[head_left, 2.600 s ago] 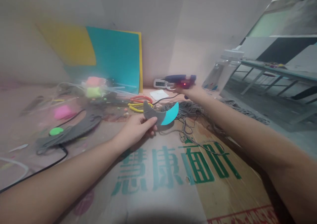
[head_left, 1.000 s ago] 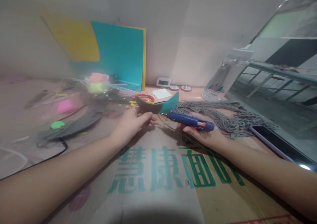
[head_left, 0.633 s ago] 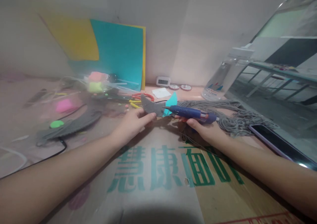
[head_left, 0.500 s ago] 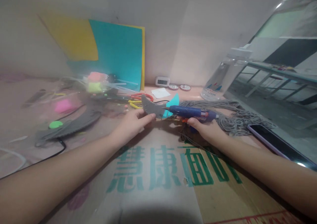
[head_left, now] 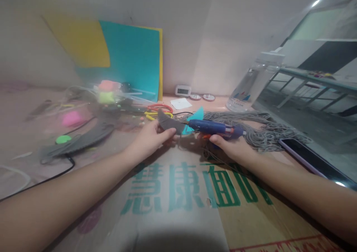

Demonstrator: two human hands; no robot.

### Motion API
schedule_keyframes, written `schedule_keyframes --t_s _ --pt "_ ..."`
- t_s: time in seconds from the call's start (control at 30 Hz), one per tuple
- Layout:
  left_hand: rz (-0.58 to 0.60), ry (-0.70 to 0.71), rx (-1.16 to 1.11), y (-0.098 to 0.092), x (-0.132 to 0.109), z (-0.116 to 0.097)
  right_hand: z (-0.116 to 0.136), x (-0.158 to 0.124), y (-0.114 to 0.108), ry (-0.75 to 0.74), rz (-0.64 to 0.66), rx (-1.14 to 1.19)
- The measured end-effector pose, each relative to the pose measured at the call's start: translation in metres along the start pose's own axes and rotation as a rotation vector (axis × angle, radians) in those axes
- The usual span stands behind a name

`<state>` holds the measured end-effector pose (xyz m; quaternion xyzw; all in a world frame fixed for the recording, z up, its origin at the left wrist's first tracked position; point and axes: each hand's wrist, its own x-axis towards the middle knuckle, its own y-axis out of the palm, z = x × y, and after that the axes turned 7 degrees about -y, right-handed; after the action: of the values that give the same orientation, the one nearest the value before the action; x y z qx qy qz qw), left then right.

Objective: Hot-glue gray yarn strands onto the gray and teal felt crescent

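Between the thumb and fingers of my left hand (head_left: pixel 152 138) is a crescent-shaped craft piece. Its left part is a grey covering (head_left: pixel 169 125), and its right part is bare turquoise sheet (head_left: pixel 197 114). My right hand (head_left: pixel 234 146) is wrapped round a blue hot glue gun (head_left: pixel 209 126) with an orange trigger. The gun's nozzle points left and lies at the border between the grey and the turquoise; whether it touches cannot be made out. A thin grey cord (head_left: pixel 180 142) hangs below the piece.
Grey cord (head_left: pixel 267 129) lies heaped behind my right hand, near a phone (head_left: pixel 312 159) and a clear bottle (head_left: pixel 248 84). Red-handled scissors (head_left: pixel 160 107) lie behind the craft piece. A grey curved piece (head_left: pixel 83 138) is at left. Printed cardboard (head_left: pixel 181 222) covers the front.
The craft piece has tilted slightly in my left hand, and its grey face looks darker. The glue gun's tip has shifted slightly left along with my right hand.
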<state>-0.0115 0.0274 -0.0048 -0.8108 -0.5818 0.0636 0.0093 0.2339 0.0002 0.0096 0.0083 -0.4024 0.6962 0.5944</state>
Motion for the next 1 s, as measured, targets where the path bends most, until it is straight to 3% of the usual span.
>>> schedule_keyframes --t_s 0.33,0.6,1.0 --pt "-0.185 0.08 0.018 -0.005 0.006 0.005 0.001 0.001 -0.002 -0.053 0.065 -0.144" --pt "-0.183 0.095 0.154 -0.008 0.006 0.009 0.002 0.001 -0.001 -0.066 0.139 -0.183" --pt "-0.189 0.136 0.226 -0.01 0.008 0.011 0.0 0.001 0.001 -0.063 0.089 -0.263"
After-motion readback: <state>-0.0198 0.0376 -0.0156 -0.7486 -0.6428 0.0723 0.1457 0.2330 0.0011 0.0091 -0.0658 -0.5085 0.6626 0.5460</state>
